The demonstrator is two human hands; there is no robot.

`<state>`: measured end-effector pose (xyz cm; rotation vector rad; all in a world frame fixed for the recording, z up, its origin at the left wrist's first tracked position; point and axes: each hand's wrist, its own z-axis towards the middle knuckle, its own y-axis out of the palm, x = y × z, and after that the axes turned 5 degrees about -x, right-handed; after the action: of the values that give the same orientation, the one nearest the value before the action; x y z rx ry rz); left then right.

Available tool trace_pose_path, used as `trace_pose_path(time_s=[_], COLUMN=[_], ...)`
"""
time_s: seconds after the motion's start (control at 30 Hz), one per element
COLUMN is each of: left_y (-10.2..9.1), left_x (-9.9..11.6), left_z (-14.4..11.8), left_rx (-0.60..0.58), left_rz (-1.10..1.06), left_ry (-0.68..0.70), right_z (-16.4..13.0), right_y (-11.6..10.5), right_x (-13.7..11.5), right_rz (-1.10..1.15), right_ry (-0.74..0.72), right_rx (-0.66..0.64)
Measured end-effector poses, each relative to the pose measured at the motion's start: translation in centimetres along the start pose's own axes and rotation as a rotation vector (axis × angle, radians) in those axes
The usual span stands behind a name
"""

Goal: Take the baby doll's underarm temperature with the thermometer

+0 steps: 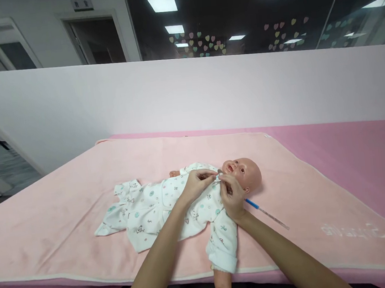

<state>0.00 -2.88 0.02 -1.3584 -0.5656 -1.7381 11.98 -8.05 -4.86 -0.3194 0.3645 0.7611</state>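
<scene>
1. Baby doll (198, 203) lies face-up on pink blanket (65, 212), long axis left-right: head to the right, legs to the left, approx. mid-blanket.
2. Doll wears white printed romper w/ small animal motifs; bare head, mouth open; one arm hangs over the near edge.
3. Left hand (196, 184) pinches romper fabric at the collar, fingers narrow.
4. Right hand (232, 199) grips the same collar just beside doll's chin, fingers closed on cloth.
5. Blue-tipped thin stick (267, 214) lies on blanket right of doll, angled near-right.
6. Pink table (351, 145) extends right, beyond blanket.
</scene>
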Motion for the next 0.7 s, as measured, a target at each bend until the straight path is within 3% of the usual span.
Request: trace_pose_path(time_s=[0.27, 0.7], left_y=[-0.13, -0.19], left_x=[-0.11, -0.21], left_z=[-0.01, 0.02], left_rx=[-0.008, 0.005], left_rz=[-0.054, -0.109], left_ry=[-0.009, -0.060], right_z=[0.57, 0.53], right_y=[-0.16, -0.14], right_x=[-0.32, -0.13], right_rz=[0.035, -0.049], right_ry=[-0.003, 0.039], right_rx=[-0.100, -0.143])
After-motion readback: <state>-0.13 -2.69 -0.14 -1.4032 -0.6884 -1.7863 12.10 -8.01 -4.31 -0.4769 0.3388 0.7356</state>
